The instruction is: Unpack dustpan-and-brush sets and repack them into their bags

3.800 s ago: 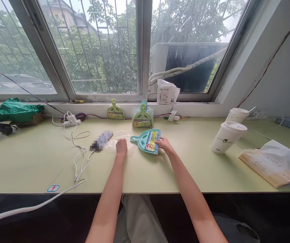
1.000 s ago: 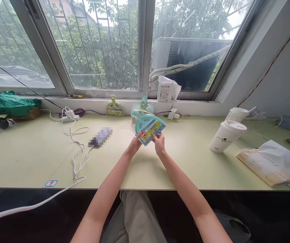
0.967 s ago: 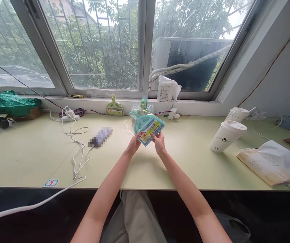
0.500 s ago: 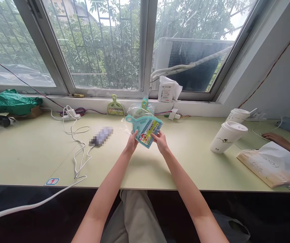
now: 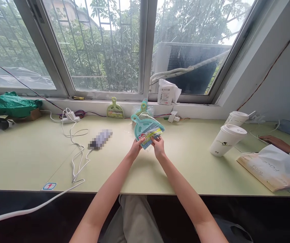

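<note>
A small teal dustpan with a blue-bristled brush and a yellow printed label is held above the table, its handle tilted to the upper left. My left hand grips its lower left edge, thumb on the front. From the lower right, my right hand pinches the bristle end. Clear plastic wrap shows around and behind the set. Just beyond it, more green dustpans lean by the wall, partly hidden. Further left, a lime-green dustpan with a label stands upright against the wall.
A blurred-out phone with a white cable lies on the left. To the right are white paper cups, a paper bag and another person's hand. A tissue pack sits on the sill; a green plastic bag is far left.
The dustpan set has turned slightly, its handle end shifting right. My left hand has moved right and a little down, closer to my right hand. Both still hold the set.
</note>
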A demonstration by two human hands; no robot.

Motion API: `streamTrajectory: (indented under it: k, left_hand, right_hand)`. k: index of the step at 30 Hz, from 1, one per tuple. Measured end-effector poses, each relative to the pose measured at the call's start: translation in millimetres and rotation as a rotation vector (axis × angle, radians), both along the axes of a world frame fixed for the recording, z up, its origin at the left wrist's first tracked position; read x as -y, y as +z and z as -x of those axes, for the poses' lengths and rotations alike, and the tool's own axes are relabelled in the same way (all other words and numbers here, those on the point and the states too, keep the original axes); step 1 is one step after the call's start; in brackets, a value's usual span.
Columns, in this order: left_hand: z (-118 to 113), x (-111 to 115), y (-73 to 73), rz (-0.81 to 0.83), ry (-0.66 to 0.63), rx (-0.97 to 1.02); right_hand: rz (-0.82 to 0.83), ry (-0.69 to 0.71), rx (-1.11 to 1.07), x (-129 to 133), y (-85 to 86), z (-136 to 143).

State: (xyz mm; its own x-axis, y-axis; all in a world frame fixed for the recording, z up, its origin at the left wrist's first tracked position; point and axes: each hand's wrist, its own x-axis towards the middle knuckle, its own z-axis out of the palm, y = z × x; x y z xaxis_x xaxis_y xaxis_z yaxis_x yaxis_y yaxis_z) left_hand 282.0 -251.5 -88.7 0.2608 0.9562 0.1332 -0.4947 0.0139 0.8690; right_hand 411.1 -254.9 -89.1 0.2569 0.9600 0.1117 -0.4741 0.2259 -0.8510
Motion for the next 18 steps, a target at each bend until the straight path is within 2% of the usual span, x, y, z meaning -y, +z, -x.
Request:
streamTrajectory:
  k: [10, 15, 18]
  left_hand:
    - [5.3, -0.1, 2.0, 0.031, -0.014, -0.067]
    - [3.4, -1.4, 1.0, 0.064, -0.001, -0.084]
    - [5.0, -1.4, 1.7, 0.054, -0.029, -0.117]
  right_hand:
    - [0.07, 0.196, 0.068, -10.2, 7.9, -21.8]
    - [0.15, 0.141, 0.046, -11.0, 10.2, -20.8]
    - [0.151, 0.047, -0.006, -12.0, 9.9, -23.6]
